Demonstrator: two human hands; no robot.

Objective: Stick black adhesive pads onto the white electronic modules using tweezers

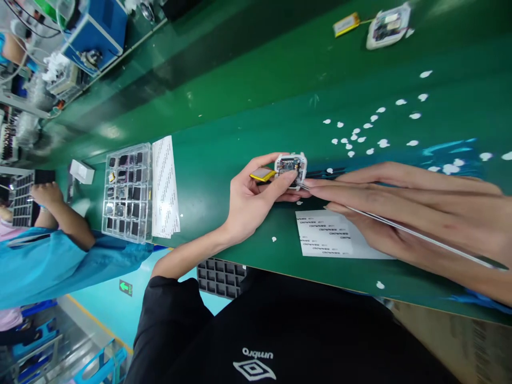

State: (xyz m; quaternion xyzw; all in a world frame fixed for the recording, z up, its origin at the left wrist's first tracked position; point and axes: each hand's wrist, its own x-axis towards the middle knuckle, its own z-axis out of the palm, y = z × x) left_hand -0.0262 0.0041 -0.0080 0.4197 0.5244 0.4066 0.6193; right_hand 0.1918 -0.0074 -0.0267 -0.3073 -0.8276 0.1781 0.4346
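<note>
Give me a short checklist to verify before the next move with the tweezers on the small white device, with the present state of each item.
1. Device held firmly: ok, the left hand grips it between thumb and fingers, above the green table.
2. Tweezers at the device: ok, the right hand holds them with the tips at its edge.
3. Circuit board visible: ok, the open side faces the camera.
4. Yellow battery safe: cannot tell, it sticks out beside the device; its wires are too small to see.
5. Label sheet in reach: ok, it lies under the right hand.
6. Tweezer tips holding something: cannot tell.
</note>
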